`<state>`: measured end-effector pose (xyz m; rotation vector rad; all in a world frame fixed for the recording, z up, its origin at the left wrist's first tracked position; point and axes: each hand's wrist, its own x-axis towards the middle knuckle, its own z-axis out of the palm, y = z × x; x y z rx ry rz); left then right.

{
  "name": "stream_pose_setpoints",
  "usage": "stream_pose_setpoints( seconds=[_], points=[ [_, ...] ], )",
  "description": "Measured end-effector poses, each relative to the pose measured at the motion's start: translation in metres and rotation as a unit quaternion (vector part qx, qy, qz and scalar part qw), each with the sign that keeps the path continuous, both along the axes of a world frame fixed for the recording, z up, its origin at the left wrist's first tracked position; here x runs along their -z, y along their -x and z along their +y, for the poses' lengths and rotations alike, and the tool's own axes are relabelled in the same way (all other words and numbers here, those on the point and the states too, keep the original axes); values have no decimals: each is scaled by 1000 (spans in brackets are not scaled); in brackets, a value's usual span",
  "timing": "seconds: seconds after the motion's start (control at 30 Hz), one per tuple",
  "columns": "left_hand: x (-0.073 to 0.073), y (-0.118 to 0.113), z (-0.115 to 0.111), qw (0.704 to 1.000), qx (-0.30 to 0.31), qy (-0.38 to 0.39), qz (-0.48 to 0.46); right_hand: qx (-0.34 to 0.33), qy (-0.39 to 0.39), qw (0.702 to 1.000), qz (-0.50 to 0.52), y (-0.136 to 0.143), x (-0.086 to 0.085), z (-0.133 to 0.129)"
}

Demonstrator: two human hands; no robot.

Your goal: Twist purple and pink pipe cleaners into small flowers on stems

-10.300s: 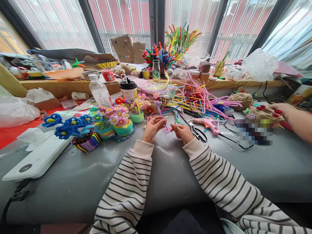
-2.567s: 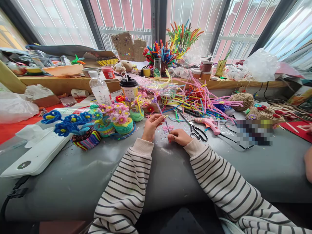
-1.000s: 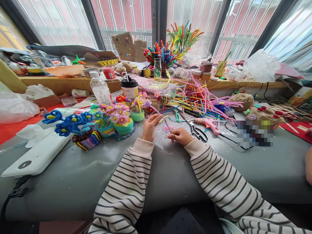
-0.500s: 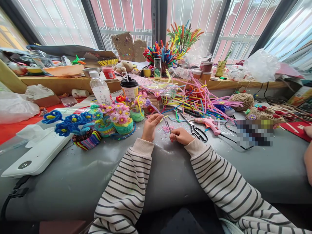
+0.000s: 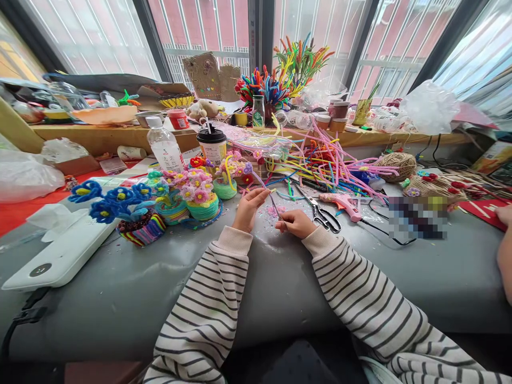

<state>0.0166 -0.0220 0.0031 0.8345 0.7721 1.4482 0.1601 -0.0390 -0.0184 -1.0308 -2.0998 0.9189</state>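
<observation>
Near the middle of the table, my left hand [image 5: 250, 208] is closed in a pinch on a purple pipe cleaner [image 5: 259, 180], whose stem runs up toward the small flowers behind it. A short pale yellow piece shows by the fingertips. My right hand [image 5: 298, 223] is closed around a slim metal tool [image 5: 276, 207]; its narrow tip points up toward my left fingers. Whether this is small scissors or tweezers is hard to make out. Pink fluff [image 5: 275, 210] lies on the table between the hands. Pipe-cleaner flowers in a pot [image 5: 202, 205] stand left of my left hand.
Large scissors [image 5: 326, 217] and a pink glue gun [image 5: 346, 205] lie right of my hands. Behind is a heap of pipe cleaners [image 5: 328, 154]. Blue flowers [image 5: 116, 200], a white power bank [image 5: 56, 256] and a lidded cup [image 5: 212, 144] are leftward. Another person's hand [image 5: 504, 216] is at far right.
The metal tool's two narrow arms, seen apart before, now look closer together, and my right hand has shifted very slightly left. My left hand keeps its pinch in nearly the same place.
</observation>
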Motion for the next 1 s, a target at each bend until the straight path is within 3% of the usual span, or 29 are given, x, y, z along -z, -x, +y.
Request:
stream_pose_setpoints(
  seconds=[0.27,0.7,1.0],
  points=[
    [-1,-1,0,1000,-27,-12,-6,45,-16,999,16,1,-2,0],
    [1,0,0,1000,6,-2,15,-30,2,999,-38,-4,-2,1],
    [2,0,1,1000,1,-5,14,13,-19,1000,4,-1,-3,0]
  ],
)
